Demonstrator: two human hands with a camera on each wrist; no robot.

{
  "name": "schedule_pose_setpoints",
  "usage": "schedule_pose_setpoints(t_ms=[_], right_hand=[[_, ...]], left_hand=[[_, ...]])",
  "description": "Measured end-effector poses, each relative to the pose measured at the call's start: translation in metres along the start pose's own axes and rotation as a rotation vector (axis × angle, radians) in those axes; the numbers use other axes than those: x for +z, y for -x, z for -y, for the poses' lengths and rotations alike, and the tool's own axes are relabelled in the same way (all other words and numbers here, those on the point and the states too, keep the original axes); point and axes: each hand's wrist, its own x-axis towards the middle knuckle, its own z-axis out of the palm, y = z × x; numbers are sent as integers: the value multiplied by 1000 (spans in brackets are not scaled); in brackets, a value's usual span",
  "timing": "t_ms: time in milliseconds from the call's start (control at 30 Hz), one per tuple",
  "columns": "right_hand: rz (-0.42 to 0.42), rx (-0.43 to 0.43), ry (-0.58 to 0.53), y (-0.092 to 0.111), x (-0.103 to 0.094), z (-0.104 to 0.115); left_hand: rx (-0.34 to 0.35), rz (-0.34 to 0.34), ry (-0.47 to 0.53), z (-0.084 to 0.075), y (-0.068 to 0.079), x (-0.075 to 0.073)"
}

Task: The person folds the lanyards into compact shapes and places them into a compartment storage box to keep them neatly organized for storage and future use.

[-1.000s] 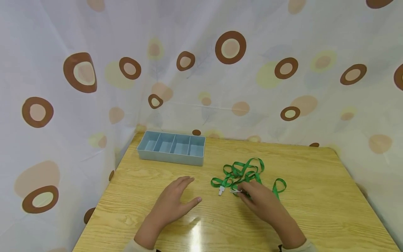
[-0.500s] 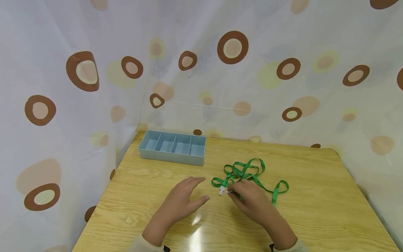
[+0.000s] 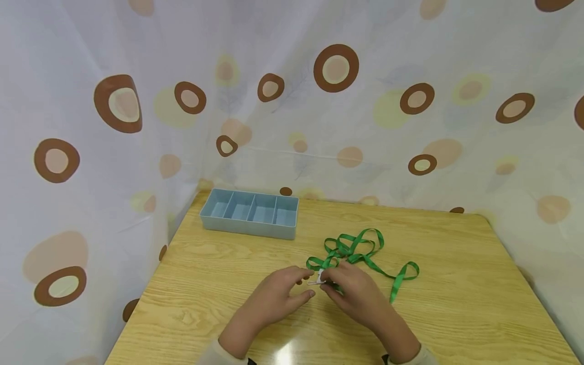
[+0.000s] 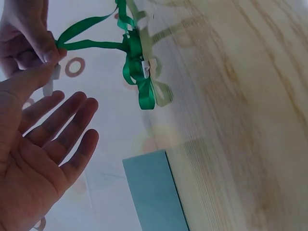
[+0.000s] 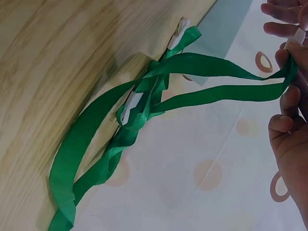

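Note:
My right hand (image 3: 358, 291) pinches the end of a green lanyard (image 5: 221, 92) by its white clip (image 4: 48, 87), between thumb and fingers. In the right wrist view, that lanyard's strap runs from the hand back to a tangle of green lanyards (image 3: 353, 246) on the table. Facing it from the left, my left hand (image 3: 280, 296) has its fingers spread and straight, with the clip's tip between thumb and fingers in the head view. The left thumb overlaps the right fingertips in the left wrist view. Another white clip (image 5: 131, 107) lies among the straps.
A light blue tray (image 3: 248, 227) with several compartments stands at the table's back left. The wooden table (image 3: 456, 284) meets a patterned cloth (image 3: 356, 167) behind and at both sides. One green loop (image 3: 401, 276) trails to the right of the right hand.
My right hand has moved left with the clip, drawing the lanyard along. My left hand has moved right, so the two hands are now close together. The tray has stayed in place.

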Motion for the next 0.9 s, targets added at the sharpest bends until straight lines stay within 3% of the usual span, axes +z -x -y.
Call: schedule_pose_setpoints(t_ms=[300,567,900], right_hand=[[17,39,-5,-1,4,6],[6,27,6,0,6,6],[45,24,-20,2,5,3]], left_hand=[[57,-26,-6,-4,0,10],[62,-32,-9,-7,-1,11],[82,4,9,-4,-1,11]])
